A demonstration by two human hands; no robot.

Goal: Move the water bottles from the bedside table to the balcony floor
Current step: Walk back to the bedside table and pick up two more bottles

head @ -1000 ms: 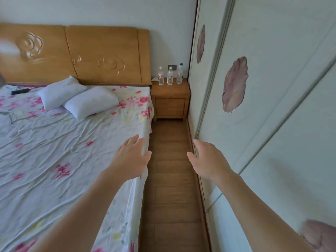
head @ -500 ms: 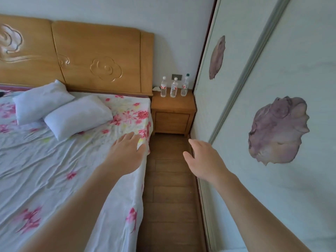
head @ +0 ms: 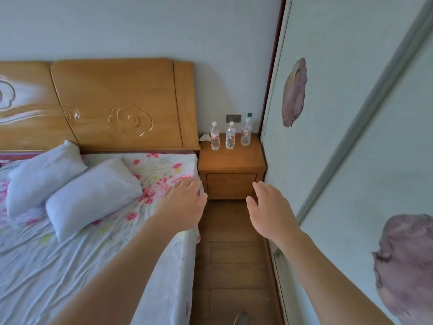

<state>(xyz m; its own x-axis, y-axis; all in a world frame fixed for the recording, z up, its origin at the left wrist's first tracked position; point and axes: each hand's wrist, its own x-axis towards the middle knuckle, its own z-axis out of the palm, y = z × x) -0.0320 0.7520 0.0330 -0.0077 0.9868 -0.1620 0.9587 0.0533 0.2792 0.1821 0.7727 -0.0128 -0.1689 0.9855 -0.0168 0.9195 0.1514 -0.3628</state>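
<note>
Three clear water bottles stand upright in a row at the back of the wooden bedside table (head: 230, 164): a left bottle (head: 214, 136) and a middle bottle (head: 230, 136), both white-capped, and a right bottle (head: 246, 130) with a green cap. My left hand (head: 181, 205) is stretched forward over the bed's corner, empty, fingers apart. My right hand (head: 271, 211) reaches out over the floor strip, also empty with fingers apart. Both hands are well short of the bottles, level with the table's drawer front.
The bed (head: 93, 242), with a flowered sheet and two white pillows (head: 93, 195), fills the left. A pale wardrobe door (head: 339, 160) with purple motifs runs along the right. Between them lies a narrow wooden floor strip (head: 232, 266). A crumpled tissue (head: 205, 137) sits by the left bottle.
I have come closer to the bedside table; table and bottles look larger and nearer. Both hands stay stretched forward, empty and open.
</note>
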